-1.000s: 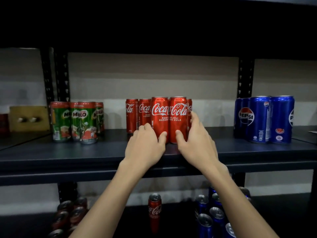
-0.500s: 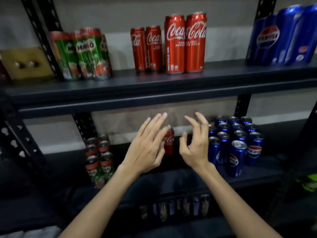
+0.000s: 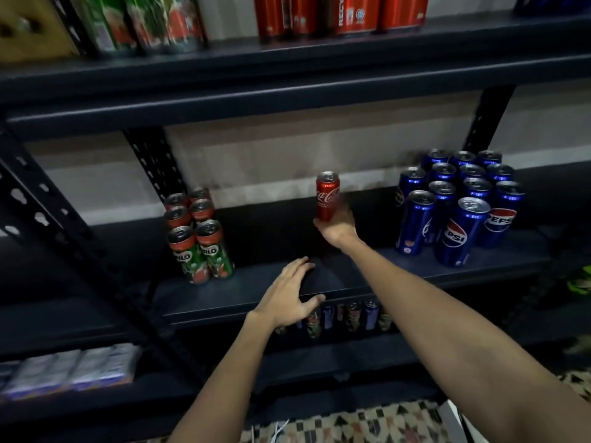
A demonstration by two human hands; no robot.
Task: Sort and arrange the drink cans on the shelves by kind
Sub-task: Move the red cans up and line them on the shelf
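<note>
A single red Coca-Cola can (image 3: 327,196) stands upright at the middle of the middle shelf (image 3: 256,292). My right hand (image 3: 335,226) grips its lower part from the front. My left hand (image 3: 289,298) hovers with spread fingers at the shelf's front edge, holding nothing. On the same shelf, several green Milo cans (image 3: 198,238) are grouped at the left and several blue Pepsi cans (image 3: 457,203) at the right. Above, the upper shelf (image 3: 287,65) carries Milo cans (image 3: 140,24) and Coca-Cola cans (image 3: 339,14), cut off by the frame.
Black perforated uprights (image 3: 153,161) frame the rack. Mixed cans (image 3: 348,314) stand on the lowest shelf behind my left hand. Wrapped packs (image 3: 70,372) lie on a low shelf at the left. A patterned floor (image 3: 351,423) shows at the bottom.
My view dropped from the upper shelf to the middle one. Both hands left the Coca-Cola row above; my right hand reached in and took hold of the single Coca-Cola can.
</note>
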